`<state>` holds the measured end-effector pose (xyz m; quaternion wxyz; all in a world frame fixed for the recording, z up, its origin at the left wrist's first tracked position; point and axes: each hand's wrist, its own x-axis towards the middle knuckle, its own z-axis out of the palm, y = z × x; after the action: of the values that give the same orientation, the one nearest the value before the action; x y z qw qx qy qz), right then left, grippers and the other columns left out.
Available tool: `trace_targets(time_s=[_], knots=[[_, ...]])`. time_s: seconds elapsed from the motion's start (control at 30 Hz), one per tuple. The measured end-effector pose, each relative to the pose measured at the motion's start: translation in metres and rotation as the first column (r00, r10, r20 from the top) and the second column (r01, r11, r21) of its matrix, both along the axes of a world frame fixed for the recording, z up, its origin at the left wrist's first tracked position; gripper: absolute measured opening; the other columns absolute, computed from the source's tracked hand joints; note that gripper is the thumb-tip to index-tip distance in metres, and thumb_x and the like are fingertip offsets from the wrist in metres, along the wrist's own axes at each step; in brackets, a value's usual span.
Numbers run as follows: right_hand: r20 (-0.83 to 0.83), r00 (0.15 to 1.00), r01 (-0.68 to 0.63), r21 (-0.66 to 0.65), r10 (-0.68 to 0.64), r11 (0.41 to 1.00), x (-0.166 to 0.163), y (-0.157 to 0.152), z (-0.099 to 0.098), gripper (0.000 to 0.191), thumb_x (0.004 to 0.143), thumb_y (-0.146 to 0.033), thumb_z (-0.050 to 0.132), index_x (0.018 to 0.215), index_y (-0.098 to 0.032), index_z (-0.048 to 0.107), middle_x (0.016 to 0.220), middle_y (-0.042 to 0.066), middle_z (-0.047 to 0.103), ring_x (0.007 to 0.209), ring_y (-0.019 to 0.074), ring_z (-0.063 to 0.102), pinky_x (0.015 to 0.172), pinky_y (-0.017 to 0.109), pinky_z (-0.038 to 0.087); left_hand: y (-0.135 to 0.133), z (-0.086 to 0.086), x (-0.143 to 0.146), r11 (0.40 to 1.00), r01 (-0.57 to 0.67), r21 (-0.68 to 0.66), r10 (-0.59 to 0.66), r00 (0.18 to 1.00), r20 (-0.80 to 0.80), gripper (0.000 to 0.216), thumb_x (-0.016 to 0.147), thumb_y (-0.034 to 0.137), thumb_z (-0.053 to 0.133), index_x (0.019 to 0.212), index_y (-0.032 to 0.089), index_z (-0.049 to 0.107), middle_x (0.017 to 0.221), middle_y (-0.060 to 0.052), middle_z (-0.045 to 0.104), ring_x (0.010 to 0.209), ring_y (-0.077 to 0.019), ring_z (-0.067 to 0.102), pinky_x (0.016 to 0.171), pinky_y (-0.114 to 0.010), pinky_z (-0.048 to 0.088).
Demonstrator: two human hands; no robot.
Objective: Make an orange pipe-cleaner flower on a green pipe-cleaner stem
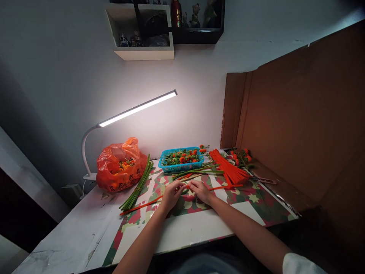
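My left hand [174, 193] and my right hand [202, 191] meet over the middle of the table, fingertips pinched close together. Between them a small bent orange bit of pipe cleaner [187, 186] shows. An orange length [145, 204] runs out to the left of my left hand, and another orange length [225, 187] lies to the right of my right hand; I cannot tell whether they are one piece. Just beyond the hands are loose green stems [209, 171] and a thick bundle of orange pipe cleaners [229, 167].
A blue basket [181, 166] holds small orange flowers on green stalks. Left of it are a bundle of green stems [138, 186] and a red plastic bag [114, 182]. A lit lamp [138, 108] reaches overhead. Scissors [266, 180] lie right, near a brown cardboard panel [299, 114].
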<state>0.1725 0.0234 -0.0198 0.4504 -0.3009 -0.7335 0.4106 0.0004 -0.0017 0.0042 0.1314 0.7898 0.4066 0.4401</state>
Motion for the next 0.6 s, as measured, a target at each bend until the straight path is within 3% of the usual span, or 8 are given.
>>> trace_targets(time_s=[0.4,0.6], knots=[[0.005,1.000,-0.018,-0.038,0.018,0.999,0.0010,0.0021,-0.0013,0.038,0.084,-0.052,0.049,0.072,-0.017,0.055,0.062,-0.004,0.043,0.057,0.0107,0.038,0.053,0.023,0.029,-0.0016,0.0029,-0.0004,1.000,-0.009,0.021,0.011,0.998,-0.066,0.024,0.089,0.033,0.048,0.078,0.019,0.064,0.072,-0.002,0.064,0.065,-0.0132,0.057,0.062,-0.023,0.044],[0.022,1.000,-0.005,-0.065,0.007,0.998,0.0016,-0.0001,0.0047,0.033,0.081,-0.049,0.055,0.074,-0.017,0.056,0.061,-0.004,0.045,0.054,0.0100,0.038,0.051,0.022,0.029,-0.0009,0.0024,-0.0030,0.999,-0.016,0.042,0.021,0.992,-0.128,0.017,0.088,0.026,0.051,0.081,0.019,0.065,0.072,-0.002,0.065,0.065,-0.0135,0.058,0.060,-0.022,0.043]])
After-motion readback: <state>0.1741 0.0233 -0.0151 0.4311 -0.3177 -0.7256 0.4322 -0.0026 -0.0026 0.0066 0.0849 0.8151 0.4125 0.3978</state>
